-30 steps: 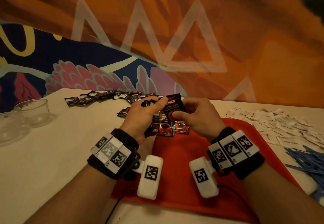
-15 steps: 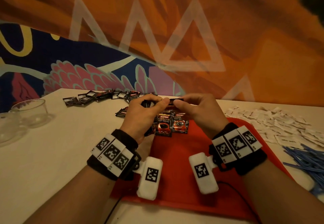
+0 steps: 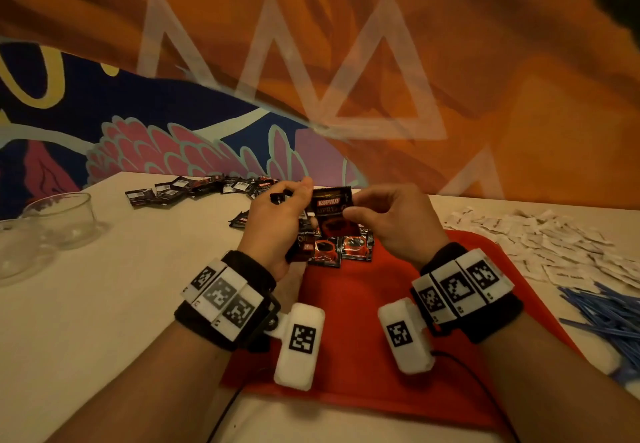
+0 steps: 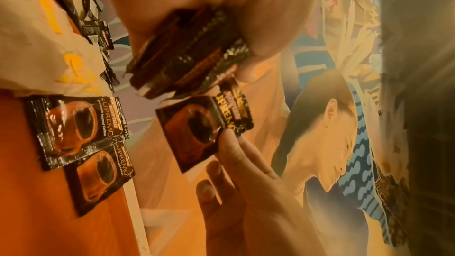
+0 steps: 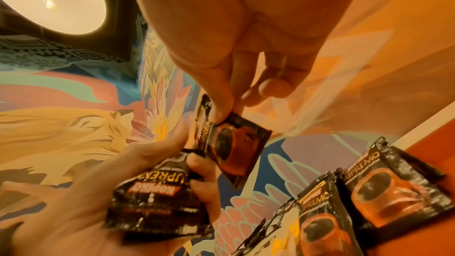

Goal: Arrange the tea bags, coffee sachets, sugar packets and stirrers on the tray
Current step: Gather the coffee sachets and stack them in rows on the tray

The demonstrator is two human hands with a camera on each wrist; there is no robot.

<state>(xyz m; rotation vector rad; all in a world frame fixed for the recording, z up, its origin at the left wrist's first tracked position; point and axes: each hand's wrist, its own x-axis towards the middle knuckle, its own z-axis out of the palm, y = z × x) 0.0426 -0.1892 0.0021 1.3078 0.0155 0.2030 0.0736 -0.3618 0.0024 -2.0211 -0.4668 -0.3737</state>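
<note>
My right hand pinches one black-and-red coffee sachet by its side edge and holds it upright above the far end of the red tray. In the right wrist view the same sachet hangs from thumb and forefinger. My left hand grips a small stack of coffee sachets, also seen in the right wrist view. Its thumb touches the single sachet's top corner. Two coffee sachets lie flat side by side at the tray's far edge.
More coffee sachets lie scattered on the table beyond the left hand. A spread of white sugar packets covers the table right of the tray, with blue stirrers nearer. Two glass bowls stand at the left edge.
The single sachet was tipped flat and edge-on half a second ago; now it stands upright, face toward me, held a little lower. Both hands stay over the tray's far end.
</note>
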